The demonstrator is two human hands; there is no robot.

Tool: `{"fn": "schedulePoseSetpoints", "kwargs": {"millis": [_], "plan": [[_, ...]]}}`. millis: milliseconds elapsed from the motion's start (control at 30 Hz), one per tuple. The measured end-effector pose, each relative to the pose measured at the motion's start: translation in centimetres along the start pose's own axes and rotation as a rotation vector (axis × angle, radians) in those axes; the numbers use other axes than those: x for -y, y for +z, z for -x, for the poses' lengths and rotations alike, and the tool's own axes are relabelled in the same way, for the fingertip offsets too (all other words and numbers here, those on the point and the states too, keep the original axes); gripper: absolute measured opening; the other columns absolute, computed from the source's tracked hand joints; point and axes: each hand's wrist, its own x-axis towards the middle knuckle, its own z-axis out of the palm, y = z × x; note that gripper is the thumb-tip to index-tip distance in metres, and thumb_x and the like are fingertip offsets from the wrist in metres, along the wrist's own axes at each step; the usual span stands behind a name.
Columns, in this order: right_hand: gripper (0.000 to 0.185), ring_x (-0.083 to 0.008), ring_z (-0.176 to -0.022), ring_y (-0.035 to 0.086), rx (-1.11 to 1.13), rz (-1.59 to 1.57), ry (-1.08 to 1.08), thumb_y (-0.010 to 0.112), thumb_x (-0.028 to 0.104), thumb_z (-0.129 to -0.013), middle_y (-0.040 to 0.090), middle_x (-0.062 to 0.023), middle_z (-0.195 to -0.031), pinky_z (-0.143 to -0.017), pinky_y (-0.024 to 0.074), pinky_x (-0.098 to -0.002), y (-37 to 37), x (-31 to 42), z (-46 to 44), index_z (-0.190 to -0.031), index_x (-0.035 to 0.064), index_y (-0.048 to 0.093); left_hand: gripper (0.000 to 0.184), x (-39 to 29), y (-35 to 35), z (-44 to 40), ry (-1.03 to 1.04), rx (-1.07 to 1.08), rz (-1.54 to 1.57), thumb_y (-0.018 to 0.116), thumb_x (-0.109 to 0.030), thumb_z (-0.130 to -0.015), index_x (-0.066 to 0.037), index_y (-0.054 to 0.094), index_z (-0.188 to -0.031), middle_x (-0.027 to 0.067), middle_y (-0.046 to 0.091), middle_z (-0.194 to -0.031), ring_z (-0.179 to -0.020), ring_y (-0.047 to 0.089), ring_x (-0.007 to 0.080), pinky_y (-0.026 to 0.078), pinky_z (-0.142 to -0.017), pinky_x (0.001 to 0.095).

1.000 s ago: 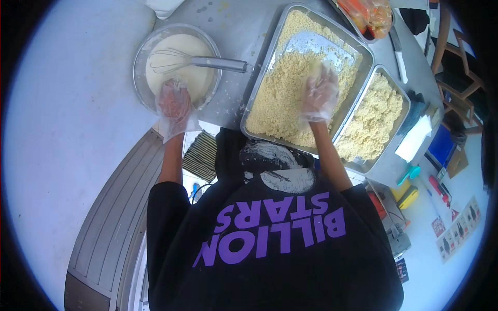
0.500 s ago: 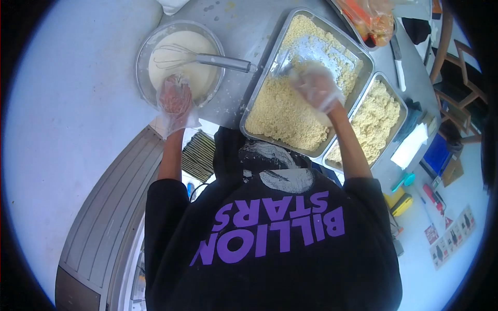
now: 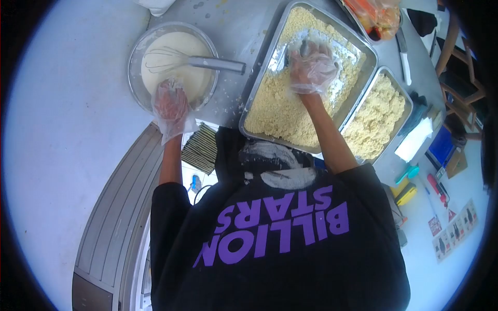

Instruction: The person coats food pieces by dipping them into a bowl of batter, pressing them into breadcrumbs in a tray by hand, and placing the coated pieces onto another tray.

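My left hand (image 3: 172, 103), in a clear plastic glove, reaches over the near rim of a metal bowl (image 3: 136, 78) of pale batter (image 3: 194, 46). Its fingers are drawn together at the batter; what they hold, if anything, is hidden. A whisk (image 3: 215, 63) lies across the bowl, its handle over the right rim. Also gloved, my right hand (image 3: 313, 67) is palm down in a large metal tray (image 3: 248, 96) of yellowish crumbs (image 3: 282, 111), fingers stretched toward the far side. Around that hand part of the tray's bottom shows through.
A smaller tray (image 3: 410, 106) of crumbs (image 3: 376, 119) stands right of the large one. Beyond it are a knife (image 3: 404, 59) with a white handle and a plastic bag (image 3: 376, 18) of orange items. White paper (image 3: 414, 140) lies near the table's right edge.
My right hand has moved away from me, toward the far part of the large tray, and its fingers now show stretched out. My left hand stays at the bowl. The view has shifted slightly.
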Motion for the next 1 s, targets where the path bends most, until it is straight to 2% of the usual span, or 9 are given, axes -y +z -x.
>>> {"fn": "schedulePoseSetpoints", "kwargs": {"millis": [100, 200, 300, 400, 500, 600, 667, 767, 1000], "plan": [[0.059, -0.0262, -0.123, 0.029, -0.195, 0.105, 0.011, 0.037, 0.053, -0.082, 0.04, -0.0098, -0.128, -0.099, 0.0103, -0.0512, 2.0, 0.2, -0.1, -0.124, 0.011, 0.043, 0.042, -0.2, -0.1, -0.4, -0.033, 0.006, 0.005, 0.055, -0.02, -0.078, -0.002, 0.046, -0.115, 0.018, 0.055, -0.101, -0.09, 0.052, 0.0334, 0.04, -0.078, 0.041], [0.055, -0.0247, -0.118, 0.036, -0.309, 0.176, -0.013, 0.034, 0.05, -0.085, 0.042, -0.009, -0.126, -0.099, 0.0186, -0.0437, 1.9, -0.2, -1.2, -0.122, 0.0093, 0.044, 0.04, 1.8, 1.6, 0.1, 0.093, -0.079, -0.072, 0.055, -0.02, -0.079, -0.001, 0.047, -0.114, 0.0177, 0.054, -0.103, -0.092, 0.052, 0.0333, 0.04, -0.079, 0.0406], [0.052, -0.0219, -0.11, 0.043, -0.146, 0.245, -0.102, 0.031, 0.047, -0.087, 0.045, -0.0079, -0.123, -0.096, 0.0261, -0.0337, 1.2, -2.5, -0.6, -0.123, 0.0107, 0.041, 0.04, 0.6, -0.2, -0.3, 0.112, -0.045, -0.072, 0.054, -0.021, -0.079, -0.001, 0.048, -0.113, 0.0176, 0.053, -0.104, -0.094, 0.05, 0.0333, 0.039, -0.08, 0.0405], [0.051, -0.0205, -0.102, 0.049, 0.033, -0.523, 0.048, 0.027, 0.047, -0.089, 0.047, -0.0074, -0.12, -0.092, 0.0329, -0.0281, -0.9, -3.6, 0.7, -0.126, 0.0137, 0.037, 0.04, 1.2, 0.6, -0.4, 0.102, -0.048, 0.002, 0.054, -0.021, -0.079, -0.002, 0.047, -0.113, 0.0172, 0.053, -0.103, -0.096, 0.049, 0.0336, 0.038, -0.081, 0.0406], [0.054, -0.021, -0.114, 0.041, 0.124, 0.247, 0.035, 0.027, 0.051, -0.087, 0.041, -0.0087, -0.127, -0.095, 0.0326, -0.0365, -3.0, -0.8, 4.2, -0.13, 0.0174, 0.032, 0.041, 0.4, 0.0, -0.3, 0.111, -0.054, 0.027, 0.054, -0.021, -0.078, -0.003, 0.047, -0.114, 0.0172, 0.053, -0.104, -0.097, 0.049, 0.0338, 0.038, -0.083, 0.0404], [0.06, -0.0218, -0.126, 0.025, 0.007, 0.304, -0.02, 0.029, 0.055, -0.084, 0.027, -0.0086, -0.137, -0.101, 0.0217, -0.0451, -1.6, 0.9, 6.2, -0.133, 0.0192, 0.029, 0.041, 2.9, 2.4, -0.1, -0.01, 0.018, 0.26, 0.054, -0.021, -0.078, -0.002, 0.047, -0.114, 0.0176, 0.052, -0.107, -0.097, 0.049, 0.0339, 0.038, -0.084, 0.0402], [0.065, -0.0218, -0.132, 0.009, 0.305, 0.301, -0.028, 0.03, 0.058, -0.081, 0.015, -0.0068, -0.142, -0.103, 0.0035, -0.0517, -3.2, 1.9, 5.5, -0.134, 0.0211, 0.026, 0.041, 4.3, 2.7, 0.4, -0.085, 0.039, 0.433, 0.054, -0.021, -0.078, -0.001, 0.047, -0.113, 0.0178, 0.052, -0.108, -0.097, 0.049, 0.0339, 0.038, -0.085, 0.0402], [0.068, -0.0245, -0.132, 0.009, 0.101, 0.132, -0.044, 0.032, 0.06, -0.079, 0.015, -0.0064, -0.143, -0.101, -0.0055, -0.0534, -1.3, 0.3, 6.7, -0.135, 0.0219, 0.025, 0.037, 2.1, 1.5, -0.3, 0.04, -0.051, 0.232, 0.054, -0.019, -0.078, 0.0, 0.049, -0.109, 0.0184, 0.053, -0.103, -0.094, 0.05, 0.0344, 0.039, -0.083, 0.0408], [0.069, -0.0241, -0.131, 0.01, 0.198, 0.144, -0.002, 0.033, 0.06, -0.078, 0.017, -0.0056, -0.142, -0.101, -0.0019, -0.0535, -2.8, -1.3, 10.1, -0.135, 0.0221, 0.024, 0.029, 0.2, 0.7, -0.7, 0.211, -0.19, 0.095, 0.054, -0.015, -0.076, 0.002, 0.053, -0.099, 0.0199, 0.056, -0.092, -0.087, 0.053, 0.0354, 0.04, -0.077, 0.0422]]}}
